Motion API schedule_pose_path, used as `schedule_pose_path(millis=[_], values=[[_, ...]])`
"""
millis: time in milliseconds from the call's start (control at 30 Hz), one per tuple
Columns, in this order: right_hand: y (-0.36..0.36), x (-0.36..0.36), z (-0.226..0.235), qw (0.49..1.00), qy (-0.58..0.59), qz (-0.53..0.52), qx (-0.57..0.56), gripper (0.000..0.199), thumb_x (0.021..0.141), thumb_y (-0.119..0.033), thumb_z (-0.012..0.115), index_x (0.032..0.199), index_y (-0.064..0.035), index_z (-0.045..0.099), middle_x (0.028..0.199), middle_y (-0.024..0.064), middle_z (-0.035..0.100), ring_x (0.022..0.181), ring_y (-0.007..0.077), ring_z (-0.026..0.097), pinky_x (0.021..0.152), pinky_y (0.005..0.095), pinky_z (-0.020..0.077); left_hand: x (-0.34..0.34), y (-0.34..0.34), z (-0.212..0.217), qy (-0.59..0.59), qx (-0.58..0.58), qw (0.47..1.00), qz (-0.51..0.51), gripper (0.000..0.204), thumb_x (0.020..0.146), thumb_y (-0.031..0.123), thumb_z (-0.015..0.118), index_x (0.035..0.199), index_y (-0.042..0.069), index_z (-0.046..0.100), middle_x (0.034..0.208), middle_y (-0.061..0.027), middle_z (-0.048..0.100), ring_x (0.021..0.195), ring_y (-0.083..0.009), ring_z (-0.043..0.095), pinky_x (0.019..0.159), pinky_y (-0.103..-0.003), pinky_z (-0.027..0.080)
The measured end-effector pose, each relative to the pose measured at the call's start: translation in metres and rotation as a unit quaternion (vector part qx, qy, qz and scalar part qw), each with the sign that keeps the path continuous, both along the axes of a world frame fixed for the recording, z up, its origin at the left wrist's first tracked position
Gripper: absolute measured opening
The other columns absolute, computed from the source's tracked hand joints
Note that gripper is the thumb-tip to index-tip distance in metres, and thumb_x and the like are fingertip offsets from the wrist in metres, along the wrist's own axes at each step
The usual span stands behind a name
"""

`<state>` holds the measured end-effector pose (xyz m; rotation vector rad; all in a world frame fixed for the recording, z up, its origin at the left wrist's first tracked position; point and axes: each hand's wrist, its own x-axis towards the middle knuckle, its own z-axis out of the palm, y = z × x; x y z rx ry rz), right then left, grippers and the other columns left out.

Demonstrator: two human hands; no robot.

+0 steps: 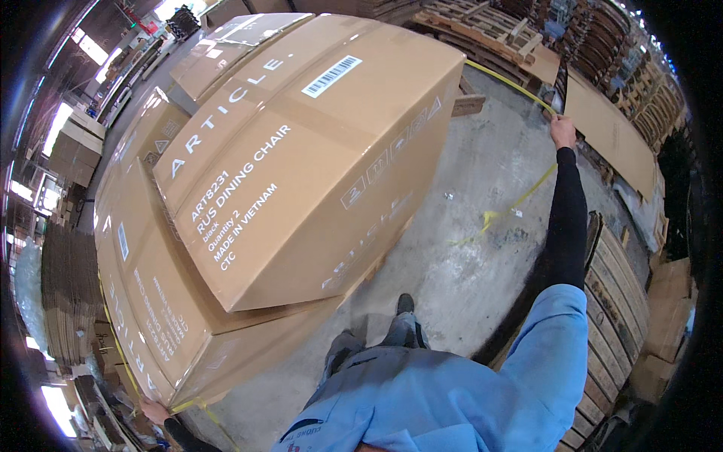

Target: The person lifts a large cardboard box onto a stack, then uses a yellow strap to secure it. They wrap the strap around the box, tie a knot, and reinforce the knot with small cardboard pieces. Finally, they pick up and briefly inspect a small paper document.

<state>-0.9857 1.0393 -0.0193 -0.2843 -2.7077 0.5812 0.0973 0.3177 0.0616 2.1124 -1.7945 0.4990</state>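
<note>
Large brown cardboard cartons are stacked in front of me. An upper carton (pixel 324 143) lies askew on a lower carton (pixel 162 301), its near corner jutting past the one below. A thin yellow strap (pixel 512 84) runs from behind the upper carton to my right hand (pixel 563 132), which is closed around it with the arm stretched far out. The strap's loose tail droops from that hand to the floor. At the lower left, my left hand (pixel 155 411) grips the strap beside the lower carton's near corner; its fingers are partly hidden.
Wooden pallets (pixel 482 34) and stacked curved wooden parts (pixel 599 45) stand at the far right. A slatted wooden pallet (pixel 614 316) lies by my right side. Flattened cardboard (pixel 71 294) is piled at the left. Grey concrete floor (pixel 482 166) lies between cartons and pallets.
</note>
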Motion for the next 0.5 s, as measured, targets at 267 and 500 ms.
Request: schedule_pose_path(millis=[267,500], values=[[-0.005,0.077,-0.031,0.986,0.022,0.157,-0.054,0.037,0.090,-0.037,0.059,0.101,-0.0042,0.070,0.074,0.0160,0.064,0.070,0.0256,0.061,0.066,0.0380,0.0459,0.020,0.003,-0.003,0.014,-0.038,0.996,-0.075,0.047,0.101,0.035,0.038,0.122,-0.002,0.057,0.110,-0.0288,0.061,0.098,-0.0451,0.059,0.086,-0.051,0.045],[-0.102,0.217,0.059,0.920,-0.163,0.299,-0.195,0.033,0.096,-0.030,0.053,0.099,-0.0025,0.072,0.057,-0.0074,0.037,0.049,0.0037,0.029,0.045,0.0256,0.0229,0.060,-0.020,-0.004,0.150,0.087,0.974,-0.145,0.048,0.100,0.034,0.046,0.109,-0.010,0.061,0.089,-0.0260,0.064,0.080,-0.0307,0.058,0.077,-0.042,0.045]])
